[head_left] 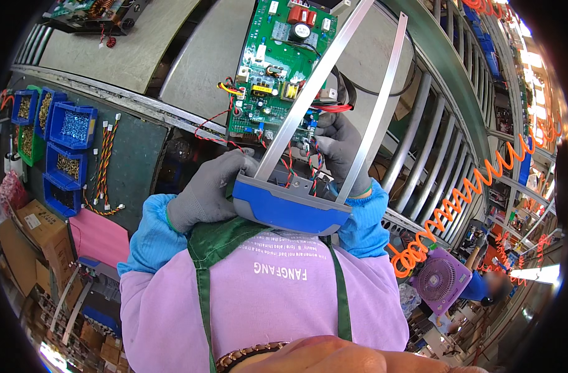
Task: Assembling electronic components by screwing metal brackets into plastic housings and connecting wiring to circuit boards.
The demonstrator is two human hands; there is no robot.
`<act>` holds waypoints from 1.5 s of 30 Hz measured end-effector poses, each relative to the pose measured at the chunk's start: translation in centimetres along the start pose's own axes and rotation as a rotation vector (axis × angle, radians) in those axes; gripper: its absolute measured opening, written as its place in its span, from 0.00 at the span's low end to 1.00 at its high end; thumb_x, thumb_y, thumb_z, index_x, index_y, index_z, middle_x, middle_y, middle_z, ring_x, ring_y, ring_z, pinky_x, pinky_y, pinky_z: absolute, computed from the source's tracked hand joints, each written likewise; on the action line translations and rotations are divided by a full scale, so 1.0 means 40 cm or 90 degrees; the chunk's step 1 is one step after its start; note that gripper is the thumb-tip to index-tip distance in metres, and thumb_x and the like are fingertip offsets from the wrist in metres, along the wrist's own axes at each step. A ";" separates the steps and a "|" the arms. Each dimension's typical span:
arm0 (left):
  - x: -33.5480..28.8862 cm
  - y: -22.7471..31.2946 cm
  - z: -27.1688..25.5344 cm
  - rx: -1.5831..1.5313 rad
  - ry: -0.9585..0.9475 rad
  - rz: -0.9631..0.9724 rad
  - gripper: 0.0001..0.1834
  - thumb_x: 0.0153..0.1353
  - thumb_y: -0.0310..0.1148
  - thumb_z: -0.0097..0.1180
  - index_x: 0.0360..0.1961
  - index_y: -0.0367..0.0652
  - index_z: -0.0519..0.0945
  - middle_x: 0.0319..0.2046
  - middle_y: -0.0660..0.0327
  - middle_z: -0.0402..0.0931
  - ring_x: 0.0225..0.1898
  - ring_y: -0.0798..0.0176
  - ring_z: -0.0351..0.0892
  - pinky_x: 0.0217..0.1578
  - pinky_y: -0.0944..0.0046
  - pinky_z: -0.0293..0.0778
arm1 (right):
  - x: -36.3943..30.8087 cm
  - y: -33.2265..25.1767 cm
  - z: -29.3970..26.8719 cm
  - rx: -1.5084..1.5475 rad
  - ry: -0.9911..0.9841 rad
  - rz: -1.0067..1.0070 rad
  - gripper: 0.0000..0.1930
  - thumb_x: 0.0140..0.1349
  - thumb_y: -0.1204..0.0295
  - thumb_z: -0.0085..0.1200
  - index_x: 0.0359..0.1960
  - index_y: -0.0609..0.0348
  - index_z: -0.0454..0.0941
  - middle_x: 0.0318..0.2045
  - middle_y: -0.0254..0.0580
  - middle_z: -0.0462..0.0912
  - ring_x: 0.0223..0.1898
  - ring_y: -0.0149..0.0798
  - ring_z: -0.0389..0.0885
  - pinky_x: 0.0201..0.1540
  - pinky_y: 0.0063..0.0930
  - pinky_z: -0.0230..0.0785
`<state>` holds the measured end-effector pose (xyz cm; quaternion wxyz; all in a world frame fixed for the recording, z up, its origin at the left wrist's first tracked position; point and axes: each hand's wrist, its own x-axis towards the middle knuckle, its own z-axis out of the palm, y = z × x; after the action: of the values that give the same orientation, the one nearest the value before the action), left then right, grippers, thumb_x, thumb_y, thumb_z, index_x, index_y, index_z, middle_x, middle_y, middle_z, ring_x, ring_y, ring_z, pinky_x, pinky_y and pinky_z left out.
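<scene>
A blue and grey plastic front panel (pixel 290 208) with two long silver metal strips (pixel 315 84) stands close to my chest. Behind it lies a green circuit board (pixel 277 56) crowded with components. My left hand (pixel 208 189), in a grey glove, is closed around the left end of the panel; its fingertips are partly hidden behind the edge. Between the strips, twisted red and black wires (pixel 290 163) run from the board to the panel. My right hand (pixel 345 149), gloved too, reaches behind the right strip, its fingers bent together at the wires (pixel 314 149) by the board's near edge.
Blue bins (pixel 72 127) of screws and a green bin (pixel 30 146) stand at left beside several twisted cables (pixel 103 165). Metal rollers (pixel 414 146) and an orange coiled hose (pixel 448 208) are at right, with a purple fan (pixel 442 280). Another unit (pixel 100 15) sits far left.
</scene>
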<state>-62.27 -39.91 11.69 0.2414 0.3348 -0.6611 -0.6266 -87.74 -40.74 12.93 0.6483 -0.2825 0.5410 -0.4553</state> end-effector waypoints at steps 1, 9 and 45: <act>-0.002 0.000 0.001 -0.005 -0.001 -0.007 0.25 0.40 0.29 0.75 0.41 0.43 0.76 0.40 0.58 0.75 0.42 0.61 0.78 0.46 0.62 0.74 | 0.001 0.001 0.000 0.000 -0.001 0.000 0.21 0.47 0.77 0.60 0.44 0.67 0.67 0.37 0.50 0.81 0.32 0.37 0.84 0.36 0.27 0.82; -0.004 0.000 -0.002 0.003 -0.028 -0.021 0.30 0.42 0.33 0.77 0.46 0.40 0.75 0.47 0.55 0.77 0.50 0.62 0.77 0.52 0.61 0.72 | -0.030 0.011 -0.062 -0.186 0.116 -0.124 0.20 0.49 0.78 0.60 0.45 0.66 0.70 0.31 0.38 0.79 0.35 0.32 0.79 0.41 0.27 0.75; -0.016 0.017 0.024 0.027 0.018 -0.020 0.31 0.43 0.36 0.76 0.47 0.37 0.74 0.43 0.58 0.78 0.44 0.66 0.78 0.48 0.64 0.75 | -0.065 0.044 -0.079 -0.533 0.159 -0.568 0.13 0.47 0.73 0.65 0.37 0.55 0.85 0.29 0.40 0.78 0.33 0.38 0.80 0.32 0.30 0.71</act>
<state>-62.63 -38.80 12.33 0.2336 0.3591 -0.6651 -0.6117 -90.28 -37.24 11.76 0.1616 -0.6561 0.5751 -0.4611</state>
